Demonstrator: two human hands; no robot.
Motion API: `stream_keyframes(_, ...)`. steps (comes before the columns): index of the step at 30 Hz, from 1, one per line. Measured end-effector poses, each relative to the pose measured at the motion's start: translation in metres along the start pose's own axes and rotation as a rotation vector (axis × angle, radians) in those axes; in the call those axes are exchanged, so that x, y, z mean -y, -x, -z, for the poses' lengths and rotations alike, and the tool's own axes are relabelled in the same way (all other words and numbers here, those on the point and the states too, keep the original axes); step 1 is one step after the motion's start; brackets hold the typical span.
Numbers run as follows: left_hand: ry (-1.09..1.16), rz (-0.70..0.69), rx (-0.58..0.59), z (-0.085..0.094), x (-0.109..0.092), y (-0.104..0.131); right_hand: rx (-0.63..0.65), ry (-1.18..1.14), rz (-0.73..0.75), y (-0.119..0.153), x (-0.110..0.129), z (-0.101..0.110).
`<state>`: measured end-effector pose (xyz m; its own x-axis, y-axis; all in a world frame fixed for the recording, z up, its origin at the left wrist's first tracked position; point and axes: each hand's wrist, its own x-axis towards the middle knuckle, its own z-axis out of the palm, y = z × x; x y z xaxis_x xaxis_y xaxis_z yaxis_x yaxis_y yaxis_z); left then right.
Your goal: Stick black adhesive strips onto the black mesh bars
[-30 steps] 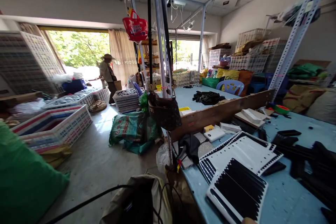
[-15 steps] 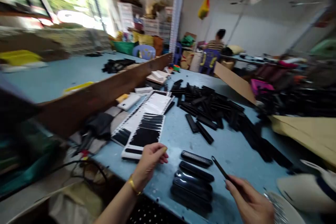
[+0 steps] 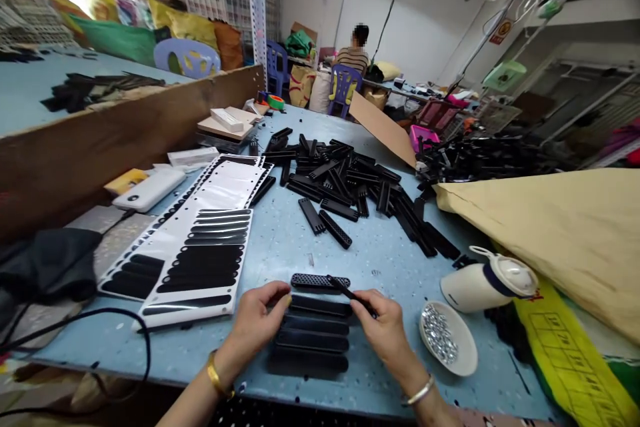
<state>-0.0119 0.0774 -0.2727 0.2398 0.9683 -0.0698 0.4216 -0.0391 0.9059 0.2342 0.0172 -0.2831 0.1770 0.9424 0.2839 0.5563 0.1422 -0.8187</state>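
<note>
Several long black strips with rounded ends (image 3: 315, 327) lie in a stack of rows at the table's near edge. Just beyond them is a black perforated piece (image 3: 313, 281). My left hand (image 3: 257, 313) is at the left end of the nearest rows, thumb and forefinger brought together; whatever they pinch is too small to make out. Between the fingers of my right hand (image 3: 385, 323) is a thin black tweezers-like tool (image 3: 345, 288), its tip over the perforated piece's right part. White cards bearing black strips (image 3: 203, 260) lie left of my left hand.
A white bowl (image 3: 470, 353) of small silvery pieces and a cream bottle (image 3: 470, 285) stand at right. Farther back is a heap of black plastic pieces (image 3: 345, 177). A wooden divider (image 3: 60, 160) and a white power bank (image 3: 150, 191) are left. A person (image 3: 353, 57) sits far off.
The view has turned right. My right hand has brought the tool leftward, over the perforated piece. My left hand has come to the left ends of the strips.
</note>
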Motion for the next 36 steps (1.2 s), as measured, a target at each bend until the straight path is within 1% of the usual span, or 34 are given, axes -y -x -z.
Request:
stream_keyframes(3,-0.146,-0.039,0.054,0.001,0.003,0.002,0.032,-0.033,-0.022,0.005,0.0,-0.006)
stream_keyframes(5,-0.193,-0.052,0.06,0.004,0.004,0.001,0.046,-0.022,0.007,0.005,0.003,-0.006)
stream_keyframes(7,-0.186,-0.048,0.015,0.006,0.004,-0.001,0.027,0.043,0.094,0.0,0.007,-0.003)
stream_keyframes(10,-0.131,-0.003,-0.095,0.003,0.005,-0.01,-0.008,0.155,0.271,-0.016,0.009,0.002)
stream_keyframes(12,-0.121,0.025,-0.126,-0.001,0.007,-0.017,0.026,0.182,0.37,-0.029,0.007,0.0)
stream_keyframes(14,-0.135,0.025,-0.12,-0.006,0.008,-0.023,0.088,0.178,0.422,-0.04,0.004,-0.006)
stream_keyframes(17,-0.147,-0.004,-0.099,-0.011,0.009,-0.028,0.16,0.166,0.404,-0.048,0.0,-0.018)
stream_keyframes(20,-0.137,-0.021,-0.081,-0.011,0.012,-0.027,0.204,0.197,0.374,-0.047,-0.001,-0.025)
stream_keyframes(25,-0.103,-0.007,-0.083,-0.01,0.015,-0.025,0.239,0.273,0.402,-0.044,0.003,-0.025)
stream_keyframes(29,-0.118,-0.014,-0.071,-0.009,0.014,-0.026,0.26,0.301,0.408,-0.046,0.006,-0.025)
stream_keyframes(36,-0.126,-0.012,-0.05,-0.009,0.017,-0.025,0.283,0.345,0.412,-0.047,0.004,-0.027)
